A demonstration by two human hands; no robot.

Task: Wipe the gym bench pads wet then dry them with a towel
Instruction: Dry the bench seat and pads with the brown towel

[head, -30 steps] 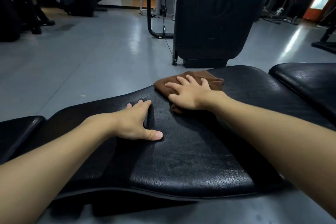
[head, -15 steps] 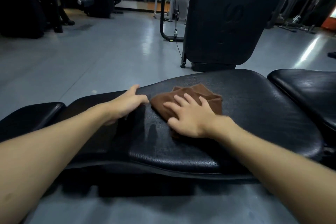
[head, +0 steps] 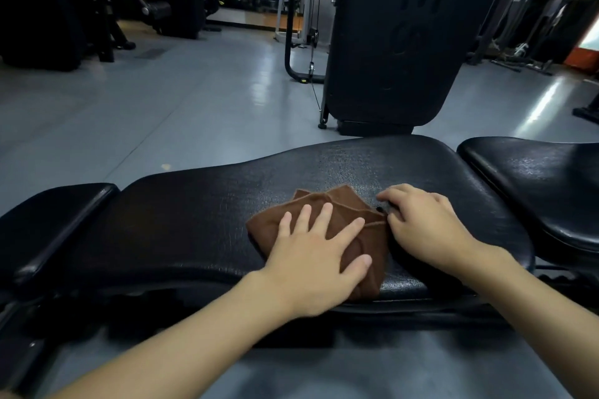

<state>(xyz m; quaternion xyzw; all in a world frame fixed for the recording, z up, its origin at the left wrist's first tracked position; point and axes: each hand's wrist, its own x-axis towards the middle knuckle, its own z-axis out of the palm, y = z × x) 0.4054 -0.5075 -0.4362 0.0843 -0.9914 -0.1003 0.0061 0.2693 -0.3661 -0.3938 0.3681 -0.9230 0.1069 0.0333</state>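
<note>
The surface is a black padded gym bench in three parts. A long middle pad (head: 194,220) has a small pad (head: 48,223) just beside its left end and a broad pad (head: 551,191) just beside its right end. A folded brown towel (head: 343,202) lies on the middle pad, right of its centre and near its front edge. The right hand (head: 424,227) rests on the middle pad, touching the towel's right edge. The bench stands on a grey floor (head: 162,113).
</note>
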